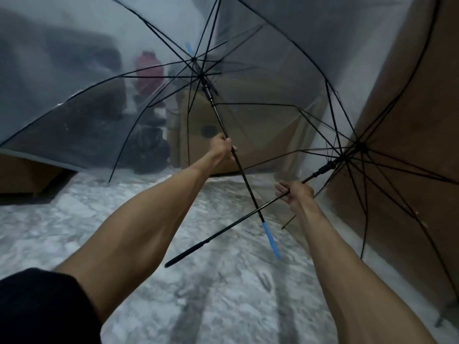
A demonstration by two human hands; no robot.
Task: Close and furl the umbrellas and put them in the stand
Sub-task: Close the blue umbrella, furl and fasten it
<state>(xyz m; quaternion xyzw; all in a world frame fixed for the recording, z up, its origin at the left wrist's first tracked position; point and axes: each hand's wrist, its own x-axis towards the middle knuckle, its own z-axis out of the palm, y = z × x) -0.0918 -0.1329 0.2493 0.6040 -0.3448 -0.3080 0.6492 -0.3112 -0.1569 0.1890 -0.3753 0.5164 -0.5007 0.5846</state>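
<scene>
Two clear umbrellas stand fully open in front of me. The blue-handled umbrella (99, 78) fills the upper left and centre; its black shaft runs down to a blue handle (271, 239). My left hand (222, 146) is closed around that shaft, well below the runner. The black-handled umbrella (397, 155) is spread at the right, its shaft slanting down-left to a black handle (188, 253). My right hand (295, 193) grips this shaft near its middle. The two shafts cross between my hands. No stand is visible.
A cardboard box (206, 135) sits behind the canopy at centre, with dark bags and a red item (149, 68) blurred to its left. A brown wall (409, 219) runs along the right. A low wooden piece (22, 172) is at left. The speckled floor (198, 294) lies below.
</scene>
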